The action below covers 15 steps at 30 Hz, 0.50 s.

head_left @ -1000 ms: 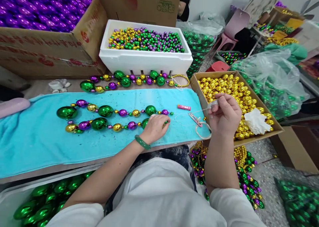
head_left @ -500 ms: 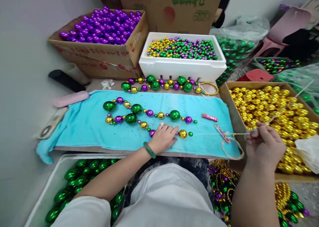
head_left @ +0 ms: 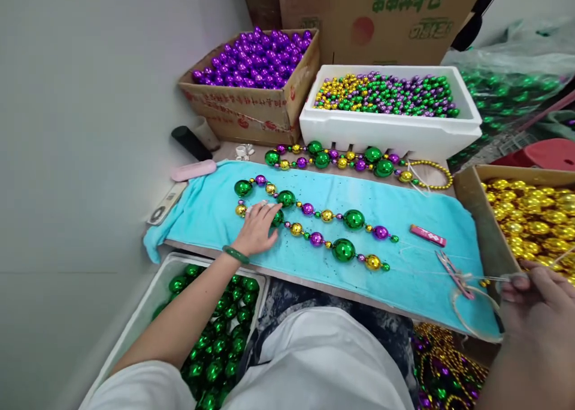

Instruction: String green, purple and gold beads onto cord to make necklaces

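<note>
I am looking down at bead stringing in mid-pull: the left hand (head_left: pixel 257 225) is lying flat and open-fingered on the looped end of the half-strung strand of green, purple and gold metallic beads (head_left: pixel 314 221), pinning it to the turquoise cloth (head_left: pixel 215 218) spread over the worktop, while the right hand (head_left: pixel 534 305) is pinching the thin clear thread (head_left: pixel 431 272) between thumb and fingertips, its grip closed tight on the line and nothing else that I can make out. The strand is running away from the left grip toward the right one, its last gold bead lying well short of the right fingers with bare thread between. I am judging that the thread is being drawn taut to seat the beads; the next move is calling for steady tension and a fresh bead, perhaps from the cardboard box of gold beads (head_left: pixel 530 212) just beyond the right grip. Near that grip a small pink tool (head_left: pixel 427 235) and thread snips (head_left: pixel 453 269) are lying on the cloth. Green printed characters are showing on the big brown carton (head_left: pixel 381 8) far beyond both hands, and red print on the cardboard box of purple beads (head_left: pixel 256 62); I am unable to read either.
</note>
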{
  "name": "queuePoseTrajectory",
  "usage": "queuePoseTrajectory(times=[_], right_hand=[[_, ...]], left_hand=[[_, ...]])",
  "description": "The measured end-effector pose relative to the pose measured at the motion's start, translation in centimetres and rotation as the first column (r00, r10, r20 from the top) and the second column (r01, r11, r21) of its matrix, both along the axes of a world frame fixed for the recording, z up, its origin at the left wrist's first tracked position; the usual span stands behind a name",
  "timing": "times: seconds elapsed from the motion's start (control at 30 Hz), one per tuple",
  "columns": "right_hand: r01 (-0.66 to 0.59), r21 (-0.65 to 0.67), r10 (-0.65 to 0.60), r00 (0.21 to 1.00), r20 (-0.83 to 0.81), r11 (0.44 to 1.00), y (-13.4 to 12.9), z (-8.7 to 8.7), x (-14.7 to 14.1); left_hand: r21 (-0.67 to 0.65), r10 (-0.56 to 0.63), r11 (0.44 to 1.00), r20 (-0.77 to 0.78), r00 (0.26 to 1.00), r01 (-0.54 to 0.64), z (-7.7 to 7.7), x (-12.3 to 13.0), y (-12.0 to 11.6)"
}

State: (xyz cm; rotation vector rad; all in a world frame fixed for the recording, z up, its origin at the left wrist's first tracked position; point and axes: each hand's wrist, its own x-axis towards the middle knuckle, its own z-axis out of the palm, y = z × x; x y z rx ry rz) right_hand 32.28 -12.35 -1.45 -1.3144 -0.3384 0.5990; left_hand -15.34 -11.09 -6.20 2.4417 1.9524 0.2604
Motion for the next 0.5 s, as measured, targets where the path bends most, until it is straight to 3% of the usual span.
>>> queuePoseTrajectory(times=[0.07,0.2,0.33,0.5], right_hand=[[-0.141,0.065,0.134,0.985,0.112,0.988,0.4,-0.6,0.2],[-0.129,-0.004,0.129,0.989,0.069,0.992,1.3,-0.9,-0.2],[-0.137,0.0,0.137,0.99,0.037,0.991,1.7,-0.5,-0.9],[-0.192,-0.064,0.195,0.98,0.032,0.979,1.3,-1.6,-0.9]], left_hand=[[-0.045,0.065,0.997,-0.021,0.998,-0.066,-0.4,-1.7,0.4],[-0.11,0.037,0.993,-0.091,0.995,-0.047,-0.3,-4.1,1.6],[-0.044,-0.07,0.997,-0.181,0.981,0.063,0.6,-7.2,3.1],[0.038,-0.169,0.985,-0.014,0.986,0.169,-0.1,-11.3,5.2]])
